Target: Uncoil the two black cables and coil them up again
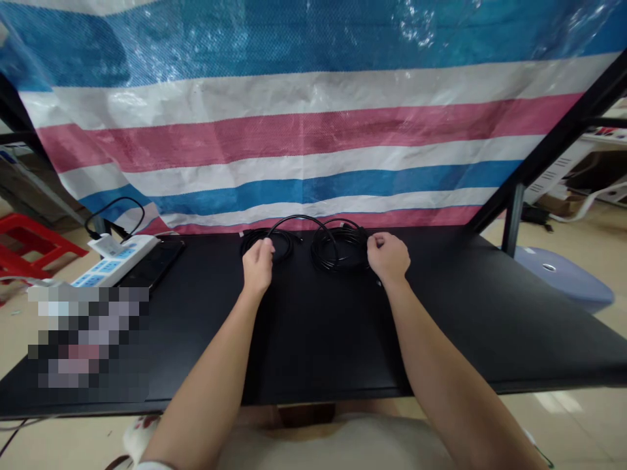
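Note:
Two black cable coils lie at the far edge of a black table (304, 333). My left hand (258, 263) rests with curled fingers on the smaller left coil (284, 245). My right hand (389, 258) is closed at the right rim of the larger right coil (337, 251), gripping it. A loop of cable (298, 220) arches between the two coils.
A white and blue power strip (115, 260) with a black plug and lead sits at the table's left end beside a flat black device (159, 261). A striped tarp (313, 130) hangs behind. A red stool (29, 241) stands left, a bluish stool (563, 274) right.

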Demonstrator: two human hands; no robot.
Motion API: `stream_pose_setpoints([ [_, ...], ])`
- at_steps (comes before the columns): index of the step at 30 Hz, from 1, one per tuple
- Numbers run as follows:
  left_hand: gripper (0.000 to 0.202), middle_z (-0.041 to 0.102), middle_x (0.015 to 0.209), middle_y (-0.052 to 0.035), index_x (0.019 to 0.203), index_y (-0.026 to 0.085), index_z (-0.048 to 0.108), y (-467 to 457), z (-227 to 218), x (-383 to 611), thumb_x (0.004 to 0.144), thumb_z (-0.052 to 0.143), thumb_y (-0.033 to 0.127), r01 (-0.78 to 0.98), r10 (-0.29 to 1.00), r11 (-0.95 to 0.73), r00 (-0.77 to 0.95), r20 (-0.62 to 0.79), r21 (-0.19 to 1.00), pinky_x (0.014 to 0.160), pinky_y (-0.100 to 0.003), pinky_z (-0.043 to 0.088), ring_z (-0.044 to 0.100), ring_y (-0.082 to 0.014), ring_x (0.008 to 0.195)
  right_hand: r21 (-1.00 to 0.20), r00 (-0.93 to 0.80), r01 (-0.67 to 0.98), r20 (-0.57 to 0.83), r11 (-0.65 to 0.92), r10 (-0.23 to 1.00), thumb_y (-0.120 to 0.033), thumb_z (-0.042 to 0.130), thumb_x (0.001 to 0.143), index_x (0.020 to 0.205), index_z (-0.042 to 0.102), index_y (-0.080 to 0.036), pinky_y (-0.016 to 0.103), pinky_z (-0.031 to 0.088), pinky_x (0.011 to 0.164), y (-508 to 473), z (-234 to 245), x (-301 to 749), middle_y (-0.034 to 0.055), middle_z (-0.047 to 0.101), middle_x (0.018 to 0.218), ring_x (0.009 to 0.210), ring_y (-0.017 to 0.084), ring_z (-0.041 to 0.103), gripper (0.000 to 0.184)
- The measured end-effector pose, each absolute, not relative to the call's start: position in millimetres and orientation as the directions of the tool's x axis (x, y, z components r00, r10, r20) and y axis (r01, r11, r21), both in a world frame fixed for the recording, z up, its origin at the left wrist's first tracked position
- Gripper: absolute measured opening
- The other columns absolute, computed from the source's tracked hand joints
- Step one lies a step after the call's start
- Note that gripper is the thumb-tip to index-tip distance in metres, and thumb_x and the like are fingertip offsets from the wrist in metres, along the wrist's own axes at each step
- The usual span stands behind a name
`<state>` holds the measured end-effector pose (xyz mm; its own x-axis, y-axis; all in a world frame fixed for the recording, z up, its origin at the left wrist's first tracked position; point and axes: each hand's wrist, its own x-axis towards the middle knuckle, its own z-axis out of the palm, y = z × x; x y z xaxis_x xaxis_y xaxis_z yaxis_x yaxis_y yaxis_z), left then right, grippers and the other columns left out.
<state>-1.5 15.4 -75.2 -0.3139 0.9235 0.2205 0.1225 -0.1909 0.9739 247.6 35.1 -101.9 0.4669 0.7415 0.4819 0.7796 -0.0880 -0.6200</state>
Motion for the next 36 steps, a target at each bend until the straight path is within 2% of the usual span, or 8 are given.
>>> stream_pose_setpoints([
  [5,0.040,0.031,0.037,0.0076,0.050,0.022,0.040,22,-71,-17,0.071,0.062,0.047,-0.174,0.890,-0.346,-0.372,0.263,0.922,0.033,-0.020,0.019,0.031,-0.0065,0.029,-0.527,0.441,0.819,0.322,-0.228,0.838,-0.034,0.045,0.082,0.077,0.070,-0.017,0.044,0.043,0.079,45,-115,263,0.0151,0.068,0.080,0.083,0.028,0.059,0.031],
  [13,0.037,0.026,0.040,0.0068,0.053,0.022,0.034,27,-61,-47,0.080,0.047,0.044,-0.542,0.891,-0.309,-0.452,0.039,0.782,0.034,-0.021,0.020,0.030,-0.0079,0.031,-0.454,0.435,0.850,0.317,-0.267,0.843,-0.024,0.054,0.072,0.096,0.072,-0.015,0.041,0.042,0.076,41,-113,256,0.0174,0.069,0.097,0.090,0.031,0.058,0.031],
  [18,0.036,0.024,0.039,0.0072,0.053,0.021,0.032,24,-52,-56,0.084,0.039,0.039,-0.670,0.849,-0.315,-0.516,-0.116,0.672,0.034,-0.020,0.016,0.027,-0.0075,0.031,-0.486,0.455,0.841,0.400,-0.237,0.795,-0.017,0.048,0.071,0.091,0.070,-0.013,0.040,0.041,0.077,44,-118,252,0.0167,0.067,0.091,0.088,0.029,0.056,0.030],
  [22,0.034,0.025,0.040,0.0077,0.056,0.021,0.032,25,-50,-56,0.085,0.038,0.036,-0.705,0.820,-0.301,-0.535,-0.204,0.643,0.034,-0.019,0.014,0.028,-0.0071,0.031,-0.589,0.494,0.791,0.457,-0.164,0.740,-0.016,0.047,0.071,0.085,0.065,-0.014,0.040,0.040,0.083,47,-120,252,0.0148,0.065,0.086,0.085,0.026,0.055,0.023],
  [26,0.032,0.025,0.040,0.0085,0.058,0.021,0.032,27,-49,-58,0.085,0.039,0.036,-0.691,0.789,-0.276,-0.560,-0.253,0.669,0.034,-0.019,0.016,0.028,-0.0066,0.030,-0.840,0.649,0.542,0.428,0.012,0.629,-0.027,0.049,0.076,0.076,0.054,-0.020,0.035,0.044,0.075,51,-116,255,0.0047,0.058,0.073,0.074,0.019,0.054,0.008],
  [28,0.031,0.024,0.040,0.0087,0.058,0.021,0.031,26,-47,-61,0.086,0.036,0.033,-0.688,0.754,-0.279,-0.589,-0.291,0.670,0.035,-0.018,0.018,0.027,-0.0063,0.030,-0.935,0.733,0.321,0.346,0.150,0.586,-0.041,0.048,0.082,0.070,0.044,-0.023,0.030,0.044,0.061,53,-115,259,-0.0028,0.048,0.061,0.060,0.015,0.048,0.021],
  [32,0.030,0.022,0.040,0.0089,0.058,0.021,0.025,24,-43,-72,0.085,0.035,0.031,-0.685,0.694,-0.293,-0.632,-0.345,0.667,0.036,-0.018,0.021,0.026,-0.0061,0.030,-0.927,0.766,-0.057,0.197,0.371,0.612,-0.070,0.031,0.083,0.062,0.023,-0.026,0.022,0.031,0.038,55,-111,268,-0.0098,0.025,0.048,0.038,0.009,0.029,0.049],
  [36,0.029,0.024,0.041,0.0087,0.058,0.022,0.026,24,-47,-82,0.083,0.037,0.033,-0.687,0.670,-0.261,-0.635,-0.386,0.678,0.036,-0.018,0.023,0.027,-0.0064,0.030,-0.877,0.754,-0.126,0.220,0.465,0.619,-0.077,0.025,0.080,0.059,0.018,-0.026,0.021,0.026,0.032,51,-106,271,-0.0100,0.020,0.045,0.034,0.007,0.024,0.056],
])
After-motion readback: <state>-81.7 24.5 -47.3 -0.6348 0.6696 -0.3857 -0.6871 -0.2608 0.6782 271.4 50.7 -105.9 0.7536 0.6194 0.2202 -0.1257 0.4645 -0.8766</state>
